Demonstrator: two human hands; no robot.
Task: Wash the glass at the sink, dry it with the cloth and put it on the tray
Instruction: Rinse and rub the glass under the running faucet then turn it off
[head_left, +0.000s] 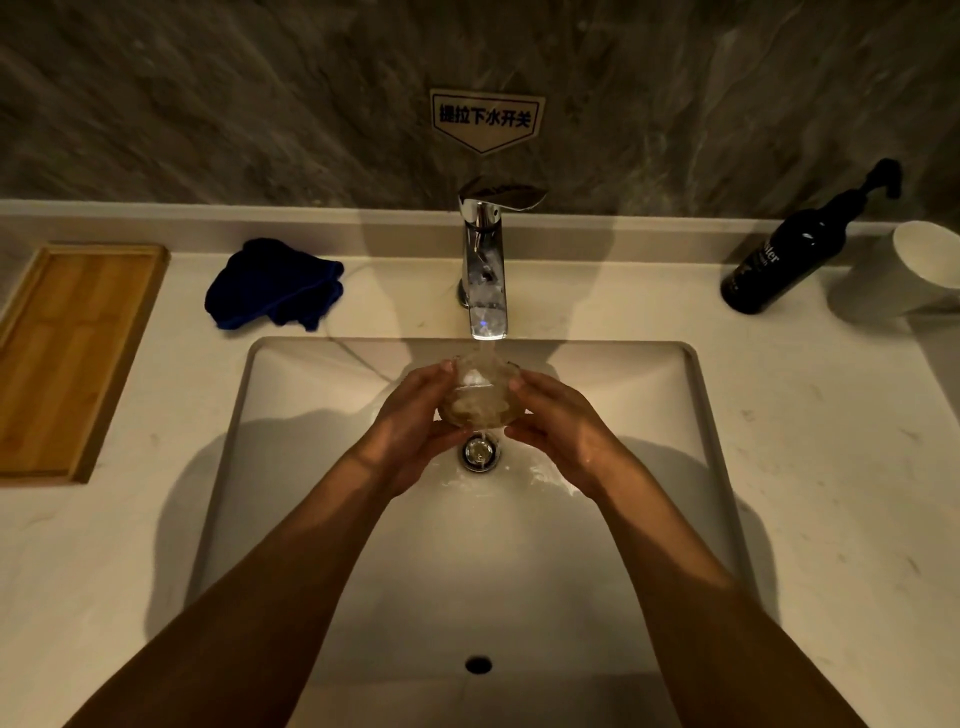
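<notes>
A wooden tray (72, 358) lay bare at the bench's (831, 467) left end, a crumpled blue cloth (272, 283) just beside it. Over the sink (691, 415), the left hand (410, 431) and right hand (563, 431) cupped the glass (478, 395), fingers (434, 376) closed around its sides. It was tipped, mouth toward the running tap (485, 270). Far right stood a dark pump bottle (795, 249) and a white cup (919, 265).
</notes>
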